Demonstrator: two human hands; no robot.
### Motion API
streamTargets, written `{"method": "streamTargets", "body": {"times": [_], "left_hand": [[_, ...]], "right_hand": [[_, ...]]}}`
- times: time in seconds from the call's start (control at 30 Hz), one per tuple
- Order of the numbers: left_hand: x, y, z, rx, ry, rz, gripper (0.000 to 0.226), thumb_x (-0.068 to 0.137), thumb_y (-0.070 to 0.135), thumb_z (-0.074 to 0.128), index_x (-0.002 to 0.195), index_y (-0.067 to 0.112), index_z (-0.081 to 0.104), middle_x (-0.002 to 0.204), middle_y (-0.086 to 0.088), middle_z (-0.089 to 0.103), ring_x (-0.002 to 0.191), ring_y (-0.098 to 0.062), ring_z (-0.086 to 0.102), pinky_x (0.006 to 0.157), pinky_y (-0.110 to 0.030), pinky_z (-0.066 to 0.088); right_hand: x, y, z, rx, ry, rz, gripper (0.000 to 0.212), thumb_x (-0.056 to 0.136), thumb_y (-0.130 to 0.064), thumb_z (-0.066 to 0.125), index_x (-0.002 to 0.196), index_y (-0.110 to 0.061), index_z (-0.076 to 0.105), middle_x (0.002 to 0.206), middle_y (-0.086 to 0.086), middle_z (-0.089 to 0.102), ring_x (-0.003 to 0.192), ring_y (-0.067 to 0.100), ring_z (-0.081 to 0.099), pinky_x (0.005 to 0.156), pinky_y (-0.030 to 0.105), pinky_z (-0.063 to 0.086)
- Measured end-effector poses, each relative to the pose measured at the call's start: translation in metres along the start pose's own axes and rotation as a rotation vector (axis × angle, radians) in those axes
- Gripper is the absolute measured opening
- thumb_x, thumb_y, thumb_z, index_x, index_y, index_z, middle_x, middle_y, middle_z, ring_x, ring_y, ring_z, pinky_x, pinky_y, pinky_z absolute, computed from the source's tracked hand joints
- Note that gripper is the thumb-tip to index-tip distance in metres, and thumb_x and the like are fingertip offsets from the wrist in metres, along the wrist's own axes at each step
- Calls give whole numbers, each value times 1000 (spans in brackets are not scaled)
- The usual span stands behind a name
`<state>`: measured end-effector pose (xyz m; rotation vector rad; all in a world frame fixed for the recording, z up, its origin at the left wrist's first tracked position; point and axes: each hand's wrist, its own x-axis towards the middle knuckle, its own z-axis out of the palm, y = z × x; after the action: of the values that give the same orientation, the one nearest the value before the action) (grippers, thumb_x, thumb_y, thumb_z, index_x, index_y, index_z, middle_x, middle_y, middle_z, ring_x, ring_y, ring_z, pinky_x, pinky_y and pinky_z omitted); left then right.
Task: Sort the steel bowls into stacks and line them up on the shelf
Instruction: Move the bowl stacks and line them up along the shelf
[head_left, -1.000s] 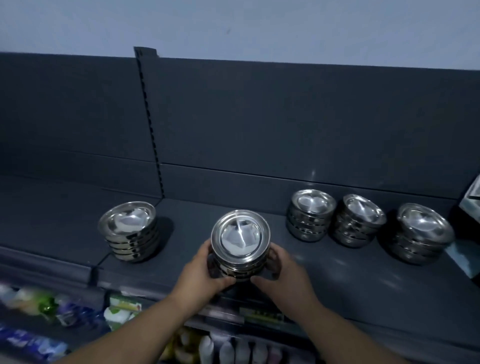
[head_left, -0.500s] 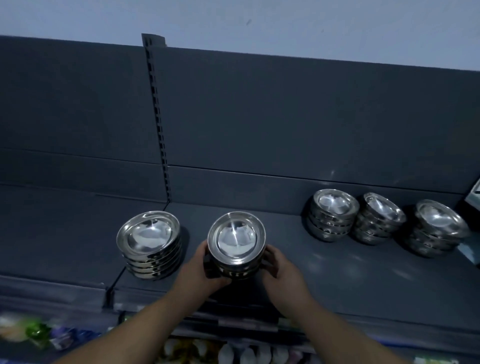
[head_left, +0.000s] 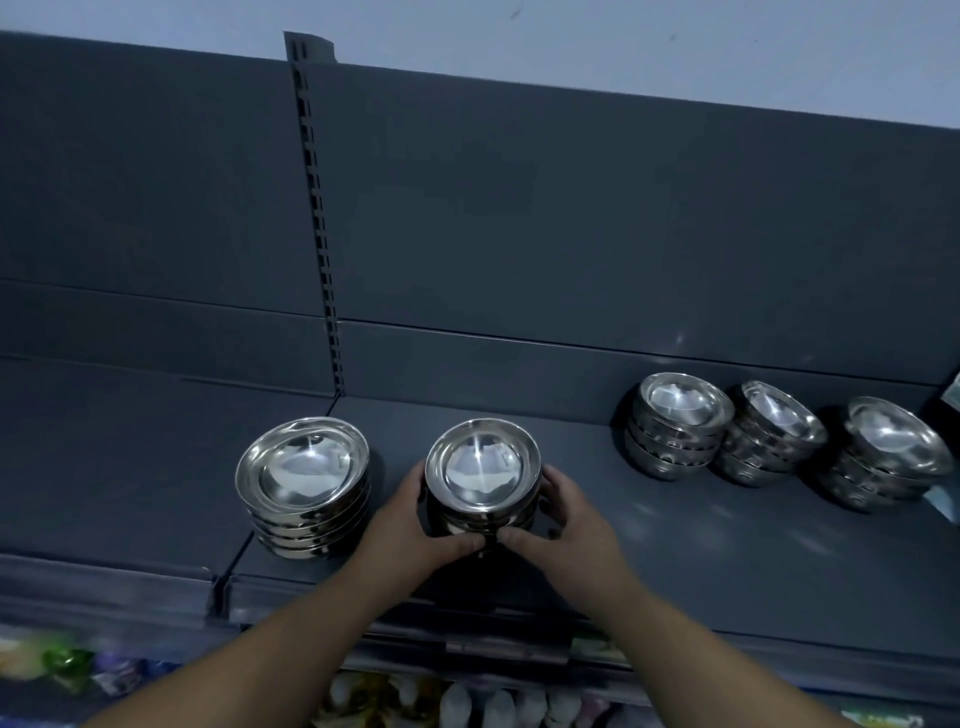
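A stack of steel bowls (head_left: 483, 470) sits near the front edge of the dark shelf (head_left: 701, 566), about midway along its visible length, clasped between both hands. The left hand (head_left: 415, 525) curls round its left side and the right hand (head_left: 569, 522) round its right side. The two thumbs nearly meet at the front of the stack, low down. The fingers of each hand wrap behind the bowls and are mostly hidden there. The hands cover the base of the stack, so it is unclear whether it rests on the shelf or is held just above it.

Just to the left of the left hand, a second stack (head_left: 304, 473) of wider bowls stands on the shelf by the front edge, leaning slightly. Well apart to the right, close to the back edge, three stacks stand side by side: the inner stack (head_left: 678, 418), the next stack (head_left: 774, 434) and the outer stack (head_left: 893, 449), whose lower right is partly covered near the picture's edge. A slotted post (head_left: 317, 208) rises at the back. Below the front edge, packaged goods (head_left: 467, 701) are blurred and cut off.
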<state>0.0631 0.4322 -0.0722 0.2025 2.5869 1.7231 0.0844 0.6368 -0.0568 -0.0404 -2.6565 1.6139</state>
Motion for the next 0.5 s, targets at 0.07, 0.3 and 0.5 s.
{"method": "streamTargets", "body": {"times": [0.07, 0.3, 0.5], "left_hand": [[3, 1, 0, -5, 0, 1, 92, 55, 35, 90, 131, 44, 38, 106, 38, 53, 96, 33, 43, 72, 8, 35], [4, 1, 0, 1, 51, 29, 96, 53, 33, 92, 129, 47, 37, 108, 37, 52, 99, 29, 45, 75, 5, 35], [0, -2, 1, 1, 36, 20, 106, 52, 29, 93, 138, 41, 33, 108, 39, 47, 108, 12, 47, 86, -5, 35]], "right_hand": [[3, -2, 2, 1, 6, -7, 88, 68, -26, 85, 143, -31, 38, 124, -22, 53, 122, 0, 50, 105, 24, 40], [4, 4, 4, 19, 64, -67, 85, 64, -20, 88, 131, -43, 42, 118, -32, 56, 117, -6, 53, 90, 1, 38], [0, 10, 5, -18, 46, -71, 84, 66, -25, 87, 129, -50, 36, 122, -31, 54, 119, -5, 52, 86, -3, 36]]}}
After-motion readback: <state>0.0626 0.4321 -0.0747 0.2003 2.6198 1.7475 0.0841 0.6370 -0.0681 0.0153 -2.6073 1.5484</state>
